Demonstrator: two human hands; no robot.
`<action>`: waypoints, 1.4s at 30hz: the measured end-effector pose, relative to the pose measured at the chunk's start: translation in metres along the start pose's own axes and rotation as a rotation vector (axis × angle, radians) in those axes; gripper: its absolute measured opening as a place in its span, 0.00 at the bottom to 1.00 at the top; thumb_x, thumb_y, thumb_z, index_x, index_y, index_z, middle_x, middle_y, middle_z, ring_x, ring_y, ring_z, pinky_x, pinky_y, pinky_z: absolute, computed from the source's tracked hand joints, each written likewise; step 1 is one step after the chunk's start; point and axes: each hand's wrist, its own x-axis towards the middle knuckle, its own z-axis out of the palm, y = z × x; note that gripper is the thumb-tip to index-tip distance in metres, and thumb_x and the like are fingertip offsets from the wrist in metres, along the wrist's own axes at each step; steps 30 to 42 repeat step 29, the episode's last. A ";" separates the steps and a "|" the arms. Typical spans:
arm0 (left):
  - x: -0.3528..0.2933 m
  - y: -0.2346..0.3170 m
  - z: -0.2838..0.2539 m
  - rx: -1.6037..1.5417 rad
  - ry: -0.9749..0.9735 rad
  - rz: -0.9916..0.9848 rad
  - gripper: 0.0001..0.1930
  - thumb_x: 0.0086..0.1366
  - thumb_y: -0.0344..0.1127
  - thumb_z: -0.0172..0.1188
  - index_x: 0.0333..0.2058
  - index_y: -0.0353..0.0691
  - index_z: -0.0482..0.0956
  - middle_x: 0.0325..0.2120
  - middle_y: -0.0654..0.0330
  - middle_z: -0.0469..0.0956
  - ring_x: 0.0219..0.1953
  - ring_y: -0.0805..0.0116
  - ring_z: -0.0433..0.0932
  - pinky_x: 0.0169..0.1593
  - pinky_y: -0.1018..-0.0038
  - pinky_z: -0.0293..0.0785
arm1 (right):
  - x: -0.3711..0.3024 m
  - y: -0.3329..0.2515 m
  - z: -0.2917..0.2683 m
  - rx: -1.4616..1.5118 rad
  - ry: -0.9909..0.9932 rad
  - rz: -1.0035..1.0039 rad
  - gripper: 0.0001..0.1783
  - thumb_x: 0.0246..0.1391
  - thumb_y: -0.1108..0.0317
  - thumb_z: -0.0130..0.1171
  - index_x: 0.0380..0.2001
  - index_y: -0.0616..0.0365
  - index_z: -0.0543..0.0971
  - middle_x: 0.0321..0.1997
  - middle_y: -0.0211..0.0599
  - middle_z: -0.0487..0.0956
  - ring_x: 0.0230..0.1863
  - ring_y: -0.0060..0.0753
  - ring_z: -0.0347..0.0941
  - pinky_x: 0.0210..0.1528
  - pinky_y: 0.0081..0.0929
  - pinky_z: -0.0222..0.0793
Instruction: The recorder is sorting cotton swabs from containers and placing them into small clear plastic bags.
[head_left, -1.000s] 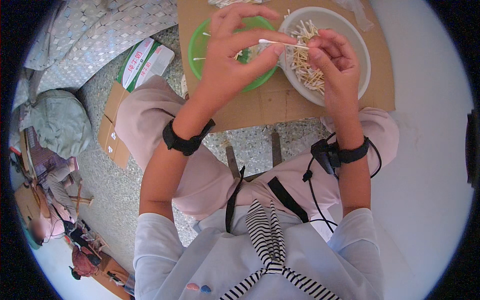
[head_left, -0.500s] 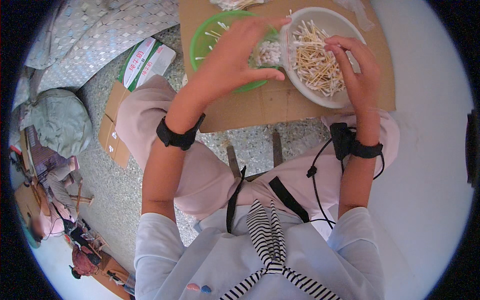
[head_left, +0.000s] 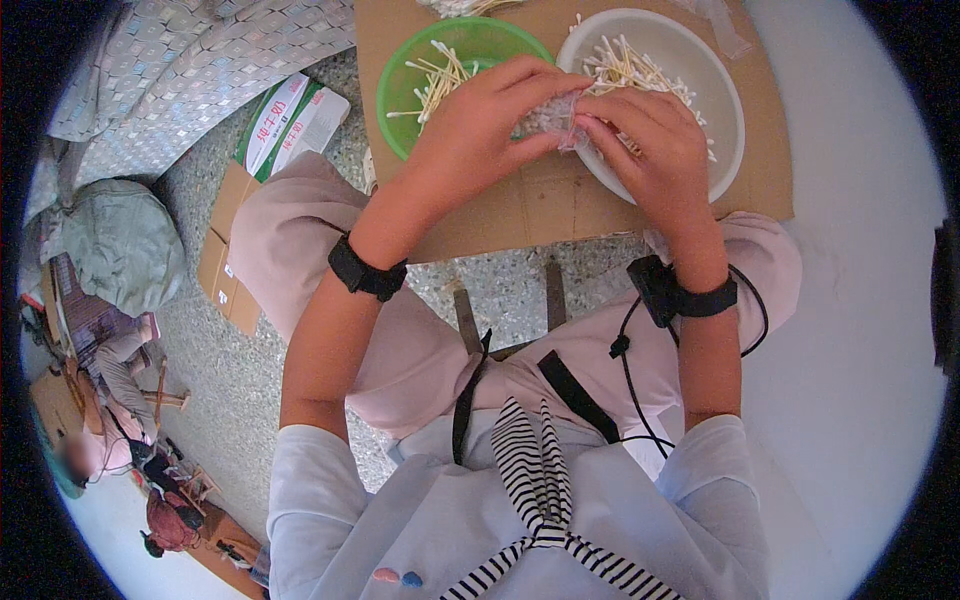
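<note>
Between my two hands is a small clear plastic bag [head_left: 549, 118] with white-tipped cotton swabs inside. My left hand [head_left: 482, 115] wraps round the bag's body, thumb below and fingers above. At the bag's right end, my right hand [head_left: 650, 145] pinches the plastic, fingers closed. Behind the left hand stands a green bowl [head_left: 392, 95] holding some loose cotton swabs [head_left: 438, 82]. A white bowl [head_left: 735, 110] with many loose cotton swabs [head_left: 640, 68] sits under and behind my right hand, which hides part of them.
Both bowls rest on a cardboard-topped table [head_left: 500, 215]. More swabs in plastic [head_left: 462, 6] lie at its far edge, with a clear plastic piece [head_left: 722, 25] at the far right. Cartons [head_left: 290, 125] stand on the floor at left. Other people [head_left: 110, 420] sit farther left.
My right hand has moved left from over the white bowl to the bag's end and closed on it. My left hand has closed in around the bag.
</note>
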 end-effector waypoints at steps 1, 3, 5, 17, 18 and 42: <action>0.000 0.000 0.001 0.014 0.016 -0.008 0.25 0.52 0.36 0.66 0.51 0.45 0.75 0.44 0.55 0.75 0.47 0.56 0.74 0.51 0.68 0.70 | -0.001 -0.001 0.001 0.012 0.004 0.041 0.08 0.50 0.62 0.60 0.33 0.51 0.81 0.32 0.32 0.79 0.34 0.37 0.75 0.37 0.33 0.69; 0.001 0.000 0.001 0.027 0.033 -0.013 0.25 0.53 0.36 0.66 0.51 0.45 0.75 0.44 0.55 0.75 0.46 0.56 0.74 0.51 0.67 0.70 | -0.001 0.001 0.005 0.054 -0.039 0.083 0.09 0.51 0.62 0.59 0.34 0.52 0.81 0.33 0.33 0.79 0.34 0.38 0.75 0.36 0.33 0.69; 0.001 0.000 0.001 0.001 0.045 -0.027 0.25 0.52 0.34 0.66 0.51 0.45 0.75 0.44 0.55 0.75 0.47 0.56 0.74 0.50 0.68 0.70 | 0.000 0.000 0.006 0.098 -0.081 0.125 0.09 0.52 0.62 0.58 0.34 0.52 0.81 0.33 0.35 0.78 0.33 0.40 0.75 0.36 0.33 0.69; 0.000 0.002 -0.001 0.017 0.128 -0.104 0.31 0.49 0.29 0.67 0.55 0.49 0.73 0.43 0.56 0.74 0.46 0.58 0.74 0.51 0.69 0.70 | 0.003 -0.003 -0.004 0.280 -0.111 0.143 0.16 0.59 0.57 0.50 0.41 0.53 0.82 0.43 0.39 0.76 0.40 0.42 0.73 0.46 0.35 0.68; 0.000 0.001 -0.001 0.017 0.127 -0.104 0.31 0.49 0.29 0.67 0.55 0.49 0.73 0.43 0.56 0.74 0.46 0.58 0.74 0.51 0.69 0.70 | 0.002 -0.004 0.000 0.309 -0.136 0.157 0.17 0.59 0.57 0.50 0.42 0.53 0.81 0.45 0.39 0.75 0.41 0.41 0.73 0.46 0.35 0.68; 0.002 -0.003 0.000 0.049 0.158 -0.030 0.28 0.53 0.33 0.65 0.55 0.44 0.72 0.40 0.55 0.73 0.41 0.56 0.74 0.44 0.68 0.71 | 0.005 0.003 -0.006 0.251 -0.246 0.197 0.19 0.60 0.53 0.49 0.43 0.53 0.82 0.55 0.42 0.70 0.41 0.35 0.73 0.50 0.35 0.67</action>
